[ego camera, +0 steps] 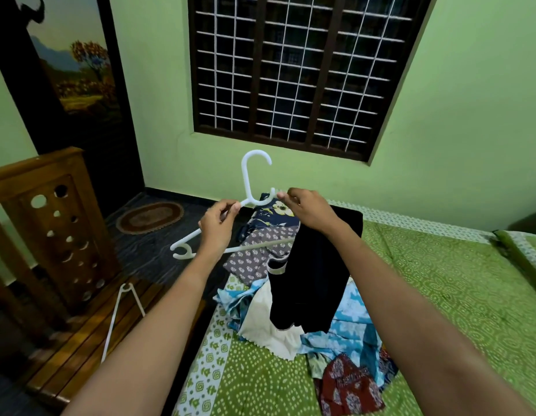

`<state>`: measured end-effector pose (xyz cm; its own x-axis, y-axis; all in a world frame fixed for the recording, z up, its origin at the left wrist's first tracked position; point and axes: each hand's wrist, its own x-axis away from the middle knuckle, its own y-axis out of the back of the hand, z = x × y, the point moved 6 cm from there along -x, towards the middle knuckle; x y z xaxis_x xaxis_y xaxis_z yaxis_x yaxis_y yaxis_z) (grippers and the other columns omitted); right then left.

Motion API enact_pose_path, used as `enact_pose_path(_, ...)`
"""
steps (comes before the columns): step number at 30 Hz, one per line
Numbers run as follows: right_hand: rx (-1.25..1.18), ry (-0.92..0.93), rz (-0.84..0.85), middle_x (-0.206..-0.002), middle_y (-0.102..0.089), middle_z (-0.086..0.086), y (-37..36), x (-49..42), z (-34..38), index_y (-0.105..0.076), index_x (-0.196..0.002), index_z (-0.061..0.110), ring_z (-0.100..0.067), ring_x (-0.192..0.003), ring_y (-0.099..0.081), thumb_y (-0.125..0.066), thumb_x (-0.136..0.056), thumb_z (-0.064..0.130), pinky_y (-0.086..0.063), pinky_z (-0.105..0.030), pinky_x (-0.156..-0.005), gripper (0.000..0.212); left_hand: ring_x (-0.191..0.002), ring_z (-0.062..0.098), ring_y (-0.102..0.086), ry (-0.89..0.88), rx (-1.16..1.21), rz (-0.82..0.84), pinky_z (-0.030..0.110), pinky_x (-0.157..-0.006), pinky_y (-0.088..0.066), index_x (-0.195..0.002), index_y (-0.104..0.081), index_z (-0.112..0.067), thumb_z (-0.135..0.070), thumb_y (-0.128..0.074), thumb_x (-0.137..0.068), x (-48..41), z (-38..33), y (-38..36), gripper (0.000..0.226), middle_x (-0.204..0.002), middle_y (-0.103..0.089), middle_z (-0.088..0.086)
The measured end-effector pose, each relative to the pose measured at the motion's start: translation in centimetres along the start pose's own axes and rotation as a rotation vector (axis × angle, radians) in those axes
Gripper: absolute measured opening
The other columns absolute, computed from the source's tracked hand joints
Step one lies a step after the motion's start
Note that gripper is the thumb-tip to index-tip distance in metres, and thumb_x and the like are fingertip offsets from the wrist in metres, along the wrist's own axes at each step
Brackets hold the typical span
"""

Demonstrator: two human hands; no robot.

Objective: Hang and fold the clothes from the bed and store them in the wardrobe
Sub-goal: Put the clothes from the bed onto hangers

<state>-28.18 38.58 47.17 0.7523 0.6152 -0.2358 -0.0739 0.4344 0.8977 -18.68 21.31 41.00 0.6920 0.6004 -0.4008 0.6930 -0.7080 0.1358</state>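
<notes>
White hanger (247, 181): held in the air above the bed's (440, 295) left edge, hook pointing up, tilted so its left end dips toward the floor. Left hand (217, 226): fingers curled, thumb and fingertips pinching the hanger's left arm just below the neck. Right hand (308, 213): fingers curled, pinching the hanger's right arm close to the neck. Black garment (317, 280): hangs from the hanger's right side under the right hand, its lower end reaching the pile of clothes (350, 322). Pile of clothes: loose heap on the bed near its left edge, with grey printed, navy floral, blue, cream and red pieces. Second hanger (119, 313): white, on the wooden slats left of the bed. Oval rug (149, 217): on the dark floor beyond the bed's left side.
</notes>
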Motion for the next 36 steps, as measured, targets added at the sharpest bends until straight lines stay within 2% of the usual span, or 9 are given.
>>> enact_pose_path(2, 0.002, -0.025, -0.035, -0.062, -0.048, -0.005, 0.1, -0.1, -0.3, -0.043, -0.065, 0.015, -0.028, -0.066, -0.051, -0.039, -0.095, 0.052, -0.033, -0.032, -0.058, 0.048, -0.095, 0.018, -0.047, -0.108, -0.239, -0.173, 0.036, -0.089, -0.034, -0.096, -0.069, -0.013, -0.022, -0.067, -0.084, 0.4, -1.5, 0.5, 0.015, -0.101, -0.052, 0.003)
enact_pose_path(4, 0.006, -0.034, -0.038, -0.063, -0.050, -0.006, 0.0, -0.2, -0.3, -0.049, -0.069, 0.012, -0.029, -0.067, -0.052, -0.039, -0.095, 0.053, -0.033, -0.031, -0.057, 0.050, -0.093, 0.021, -0.046, -0.271, -0.380, -0.365, 0.030, -0.081, -0.027, -0.086, -0.068, -0.008, -0.021, -0.074, -0.076, 1.5, -3.9, 0.5, 0.018, -0.099, -0.056, 0.011)
enact_pose_path(7, 0.003, -0.041, -0.045, -0.059, -0.047, -0.003, 0.1, -0.3, 0.0, -0.043, -0.062, 0.016, -0.028, -0.067, -0.049, -0.039, -0.095, 0.053, -0.030, -0.031, -0.054, 0.049, -0.071, 0.014, -0.052, -0.367, -0.277, -0.021, 0.028, -0.068, -0.036, -0.073, -0.067, -0.003, -0.023, -0.074, -0.077, 2.8, -5.4, -3.7, 0.021, -0.075, -0.065, 0.009)
enact_pose_path(11, -0.013, -0.044, -0.054, -0.057, -0.043, 0.001, 0.7, -0.5, 0.7, -0.037, -0.059, 0.021, -0.027, -0.068, -0.048, -0.039, -0.096, 0.051, -0.030, -0.031, -0.055, 0.047, -0.088, 0.014, -0.061, 0.025, -0.108, 0.452, 0.026, -0.081, -0.047, -0.105, -0.067, -0.002, -0.025, -0.071, -0.081, 4.8, -3.3, -9.1, 0.033, -0.100, -0.070, 0.010)
enact_pose_path(17, -0.001, -0.055, -0.063, -0.056, -0.042, 0.002, 1.0, -0.1, 0.0, -0.035, -0.058, 0.022, -0.027, -0.067, -0.047, -0.040, -0.095, 0.051, -0.028, -0.031, -0.052, 0.048, -0.076, 0.010, -0.054, 0.006, 0.041, 0.381, 0.009, -0.066, -0.040, -0.096, -0.065, 0.004, -0.009, -0.072, -0.079, 5.2, -4.3, -9.6, 0.022, -0.084, -0.063, 0.005)
enact_pose_path(22, 0.001, -0.065, -0.087, -0.056, -0.044, 0.001, 0.9, 0.1, -0.5, -0.037, -0.059, 0.020, -0.027, -0.067, -0.049, -0.041, -0.094, 0.052, -0.028, -0.029, -0.050, 0.048, -0.049, -0.005, -0.045, -0.015, 0.091, 0.327, 0.010, -0.052, -0.035, -0.060, -0.048, -0.018, -0.005, -0.077, -0.073, 5.7, -3.5, -9.5, 0.034, -0.057, -0.048, -0.007)
enact_pose_path(28, 0.053, -0.063, -0.114, -0.061, -0.047, -0.002, 0.5, 0.3, -0.7, -0.049, -0.073, 0.011, -0.027, -0.068, -0.049, -0.040, -0.095, 0.053, -0.031, -0.030, -0.056, 0.048, -0.059, 0.001, -0.046, -0.093, 0.081, 0.274, 0.019, -0.060, -0.037, -0.060, -0.042, -0.028, -0.008, -0.076, -0.074, 5.6, -1.8, -9.0, 0.042, -0.062, -0.048, -0.009)
enact_pose_path(33, 0.080, -0.046, -0.118, -0.068, -0.052, -0.005, -0.1, 0.4, -0.4, -0.052, -0.074, 0.011, -0.026, -0.070, -0.050, -0.039, -0.095, 0.053, -0.033, -0.030, -0.059, 0.049, -0.069, 0.009, -0.050, 0.231, 0.324, 0.601, 0.025, -0.066, -0.038, -0.081, -0.050, -0.013, -0.017, -0.053, -0.094, 7.4, -1.1, -10.5, 0.014, -0.076, -0.052, 0.002)
enact_pose_path(36, 0.065, -0.039, -0.115, -0.066, -0.051, -0.006, -0.1, 0.5, -0.4, -0.048, -0.068, 0.013, -0.026, -0.069, -0.050, -0.040, -0.095, 0.053, -0.033, -0.029, -0.058, 0.049, -0.085, 0.010, -0.063, 0.504, 0.477, 0.592, 0.029, -0.085, -0.047, -0.090, -0.068, -0.018, -0.035, -0.041, -0.098, 8.1, 0.7, -10.6, 0.033, -0.094, -0.069, 0.004)
